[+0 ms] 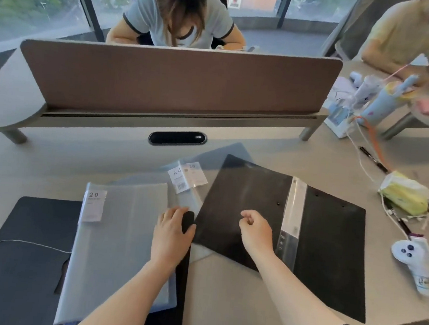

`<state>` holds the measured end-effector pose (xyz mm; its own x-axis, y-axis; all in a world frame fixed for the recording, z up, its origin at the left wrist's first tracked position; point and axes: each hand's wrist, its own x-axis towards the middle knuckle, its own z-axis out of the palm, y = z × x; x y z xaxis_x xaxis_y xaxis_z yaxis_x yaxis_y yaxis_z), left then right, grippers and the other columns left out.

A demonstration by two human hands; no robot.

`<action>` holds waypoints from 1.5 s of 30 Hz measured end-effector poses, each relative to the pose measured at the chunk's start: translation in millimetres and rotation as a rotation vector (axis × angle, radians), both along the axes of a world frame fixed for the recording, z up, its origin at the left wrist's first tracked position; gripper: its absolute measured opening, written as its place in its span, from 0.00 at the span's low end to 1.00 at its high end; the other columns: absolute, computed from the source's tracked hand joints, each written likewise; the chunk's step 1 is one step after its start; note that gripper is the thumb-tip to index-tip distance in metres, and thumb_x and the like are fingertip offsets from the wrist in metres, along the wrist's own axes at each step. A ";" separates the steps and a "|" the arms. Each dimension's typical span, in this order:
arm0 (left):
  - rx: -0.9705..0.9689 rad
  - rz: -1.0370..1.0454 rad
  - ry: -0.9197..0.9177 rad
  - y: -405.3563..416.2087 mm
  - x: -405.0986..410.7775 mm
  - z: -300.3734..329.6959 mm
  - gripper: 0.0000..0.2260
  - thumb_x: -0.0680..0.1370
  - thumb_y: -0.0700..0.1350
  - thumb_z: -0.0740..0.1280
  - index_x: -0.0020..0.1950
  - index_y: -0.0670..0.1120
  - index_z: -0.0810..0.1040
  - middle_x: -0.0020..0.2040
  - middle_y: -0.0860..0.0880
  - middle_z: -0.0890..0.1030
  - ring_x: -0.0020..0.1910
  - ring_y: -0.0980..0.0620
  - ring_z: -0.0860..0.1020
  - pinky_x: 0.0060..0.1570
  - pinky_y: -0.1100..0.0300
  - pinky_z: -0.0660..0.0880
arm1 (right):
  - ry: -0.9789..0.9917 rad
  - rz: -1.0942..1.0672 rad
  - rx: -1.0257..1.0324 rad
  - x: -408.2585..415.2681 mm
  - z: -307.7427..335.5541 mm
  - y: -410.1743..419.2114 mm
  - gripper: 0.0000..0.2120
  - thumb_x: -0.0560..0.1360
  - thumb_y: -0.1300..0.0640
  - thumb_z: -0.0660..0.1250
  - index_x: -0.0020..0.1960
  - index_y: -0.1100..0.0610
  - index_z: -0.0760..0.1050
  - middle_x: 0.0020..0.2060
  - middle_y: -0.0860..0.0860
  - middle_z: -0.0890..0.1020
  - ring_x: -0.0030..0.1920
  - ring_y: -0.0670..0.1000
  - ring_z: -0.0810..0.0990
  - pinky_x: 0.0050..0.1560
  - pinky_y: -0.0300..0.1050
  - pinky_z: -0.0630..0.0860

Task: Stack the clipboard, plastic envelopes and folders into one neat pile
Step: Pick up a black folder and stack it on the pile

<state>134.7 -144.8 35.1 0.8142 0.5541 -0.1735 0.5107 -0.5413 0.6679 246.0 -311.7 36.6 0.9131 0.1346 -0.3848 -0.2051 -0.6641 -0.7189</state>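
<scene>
Pile's barely started. My left hand lies flat on the grey folder; right hand hovers loosely curled, empty, over the black folder. Everything's still scattered.

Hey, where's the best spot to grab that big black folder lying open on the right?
Probably the black folder's left cover, near the corner by the left hand. That corner overlaps other sleeves, so fingers can likely slip under from the left. The right hand hovers curled above it.
</scene>
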 end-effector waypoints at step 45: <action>0.082 -0.332 0.286 -192.8 149.1 -34.9 0.45 0.74 0.63 0.69 0.81 0.53 0.45 0.82 0.52 0.45 0.81 0.49 0.44 0.79 0.47 0.46 | -0.102 0.148 -0.152 219.9 -1.3 -111.8 0.19 0.80 0.54 0.60 0.70 0.53 0.70 0.65 0.54 0.70 0.58 0.56 0.77 0.57 0.48 0.74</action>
<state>283.8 -337.6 0.2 0.8757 0.2924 -0.3842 0.4587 -0.7522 0.4731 465.9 -423.5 35.3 0.9229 0.2172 -0.3179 -0.0293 -0.7837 -0.6205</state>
